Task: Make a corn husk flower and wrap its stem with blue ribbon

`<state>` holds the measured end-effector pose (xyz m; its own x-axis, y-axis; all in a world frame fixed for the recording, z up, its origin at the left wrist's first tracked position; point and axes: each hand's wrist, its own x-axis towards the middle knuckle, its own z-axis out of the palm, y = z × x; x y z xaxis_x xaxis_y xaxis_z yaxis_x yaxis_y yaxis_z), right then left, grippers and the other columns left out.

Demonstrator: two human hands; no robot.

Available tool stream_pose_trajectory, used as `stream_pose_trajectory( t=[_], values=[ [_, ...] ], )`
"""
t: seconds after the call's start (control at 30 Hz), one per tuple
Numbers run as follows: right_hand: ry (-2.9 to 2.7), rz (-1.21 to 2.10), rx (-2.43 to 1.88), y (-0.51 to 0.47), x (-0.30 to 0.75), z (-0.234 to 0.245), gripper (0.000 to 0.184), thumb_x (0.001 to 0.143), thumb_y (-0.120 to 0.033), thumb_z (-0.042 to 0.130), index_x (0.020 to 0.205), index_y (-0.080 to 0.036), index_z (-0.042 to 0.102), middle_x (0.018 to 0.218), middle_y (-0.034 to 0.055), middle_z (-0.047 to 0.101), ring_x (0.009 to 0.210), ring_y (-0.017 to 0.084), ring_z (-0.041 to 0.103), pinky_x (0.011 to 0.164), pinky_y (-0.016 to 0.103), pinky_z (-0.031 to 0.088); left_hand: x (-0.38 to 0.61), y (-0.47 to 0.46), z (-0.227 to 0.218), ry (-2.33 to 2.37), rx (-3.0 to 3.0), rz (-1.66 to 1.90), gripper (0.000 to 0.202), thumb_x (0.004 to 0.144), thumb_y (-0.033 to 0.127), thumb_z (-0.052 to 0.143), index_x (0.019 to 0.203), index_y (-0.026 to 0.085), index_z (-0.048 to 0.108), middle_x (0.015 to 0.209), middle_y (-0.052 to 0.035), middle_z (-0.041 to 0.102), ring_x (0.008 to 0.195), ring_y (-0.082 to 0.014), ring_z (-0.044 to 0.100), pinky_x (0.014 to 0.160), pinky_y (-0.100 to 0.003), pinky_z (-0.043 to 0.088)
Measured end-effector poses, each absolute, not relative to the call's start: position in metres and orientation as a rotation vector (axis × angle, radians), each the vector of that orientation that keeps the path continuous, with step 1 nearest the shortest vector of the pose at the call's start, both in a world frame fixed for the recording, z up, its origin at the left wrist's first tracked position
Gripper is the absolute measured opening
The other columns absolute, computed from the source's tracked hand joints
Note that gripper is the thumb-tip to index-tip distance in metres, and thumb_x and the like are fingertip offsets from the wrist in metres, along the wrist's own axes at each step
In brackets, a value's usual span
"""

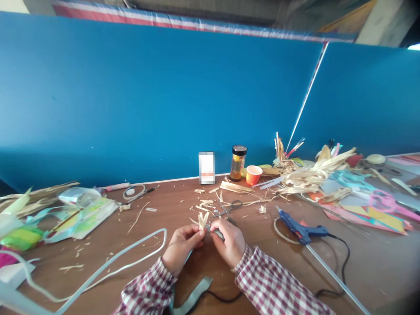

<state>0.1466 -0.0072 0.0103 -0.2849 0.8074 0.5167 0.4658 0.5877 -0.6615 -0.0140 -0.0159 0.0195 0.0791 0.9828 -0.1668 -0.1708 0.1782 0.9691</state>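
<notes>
Over the brown table (pixel 377 267), my left hand (pixel 181 247) pinches the base of a small bundle of dried husk strips (pixel 202 218) that fans upward. My right hand (pixel 229 243) is closed right beside it, its fingers wrapped round a grey strip (pixel 217 233) that meets the bundle. A wider grey ribbon piece (pixel 193 297) lies below my wrists. Both sleeves are red-and-white check. Scissors (pixel 229 208) lie just beyond my hands among husk scraps.
A blue glue gun (pixel 300 228) with a black cord lies to the right. A jar (pixel 238 162), an orange cup (pixel 253 174) and a white box (pixel 207 167) stand by the blue partition. A husk pile (pixel 308 175) and coloured paper lie right, packets (pixel 82 214) and tubing (pixel 131 258) left.
</notes>
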Motion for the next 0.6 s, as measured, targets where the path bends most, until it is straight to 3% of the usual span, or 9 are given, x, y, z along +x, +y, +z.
stream_pose_trajectory(
  t=[0.07, 0.17, 0.27, 0.43, 0.6],
  values=[
    [-1.887, 0.616, -1.042, -0.007, 0.146, 0.011, 0.008, 0.076, -0.020, 0.054, 0.084, -0.021, 0.053, 0.080, 0.0025, 0.060, 0.075, 0.015, 0.056, 0.068, 0.025, 0.042, -0.015, -0.015, 0.021, 1.111, 0.972, 1.123, 0.023, 0.057, 0.035, 0.074, 0.067, 0.015, 0.067, 0.066, -0.0014, 0.062, 0.059, -0.0102, 0.054, 0.057, -0.020, 0.045],
    [-1.772, 0.955, -1.032, -0.004, 0.147, 0.012, 0.033, 0.069, -0.028, 0.065, 0.096, -0.020, 0.048, 0.075, -0.0006, 0.060, 0.064, 0.013, 0.055, 0.058, 0.023, 0.041, -0.018, -0.013, 0.024, 1.114, 0.939, 1.145, 0.024, 0.055, 0.034, 0.075, 0.066, 0.014, 0.067, 0.064, -0.0014, 0.063, 0.058, -0.0100, 0.054, 0.057, -0.021, 0.044],
    [-1.714, 1.214, -0.979, -0.001, 0.151, 0.017, 0.030, 0.077, -0.036, 0.056, 0.099, -0.018, 0.047, 0.063, -0.0026, 0.058, 0.054, 0.010, 0.052, 0.053, 0.022, 0.039, -0.022, -0.009, 0.024, 1.151, 0.922, 1.173, 0.026, 0.054, 0.034, 0.076, 0.067, 0.013, 0.067, 0.063, -0.0022, 0.063, 0.057, -0.0097, 0.054, 0.056, -0.020, 0.043],
    [-1.717, 1.238, -1.005, 0.004, 0.162, 0.023, 0.025, 0.079, -0.035, 0.053, 0.095, -0.016, 0.052, 0.053, -0.0051, 0.053, 0.049, 0.009, 0.051, 0.050, 0.021, 0.038, -0.029, -0.005, 0.021, 1.252, 0.895, 1.235, 0.028, 0.056, 0.035, 0.075, 0.072, 0.014, 0.068, 0.057, 0.0009, 0.061, 0.048, -0.0062, 0.049, 0.048, -0.017, 0.039],
    [-1.519, 1.246, -1.019, 0.016, 0.171, 0.024, 0.029, 0.075, -0.038, 0.056, 0.092, -0.015, 0.053, 0.052, -0.0058, 0.050, 0.048, 0.008, 0.048, 0.048, 0.020, 0.038, -0.032, -0.003, 0.017, 1.296, 0.935, 1.314, 0.029, 0.055, 0.036, 0.075, 0.071, 0.012, 0.068, 0.059, 0.0000, 0.062, 0.051, -0.0069, 0.050, 0.050, -0.018, 0.040]
  ],
)
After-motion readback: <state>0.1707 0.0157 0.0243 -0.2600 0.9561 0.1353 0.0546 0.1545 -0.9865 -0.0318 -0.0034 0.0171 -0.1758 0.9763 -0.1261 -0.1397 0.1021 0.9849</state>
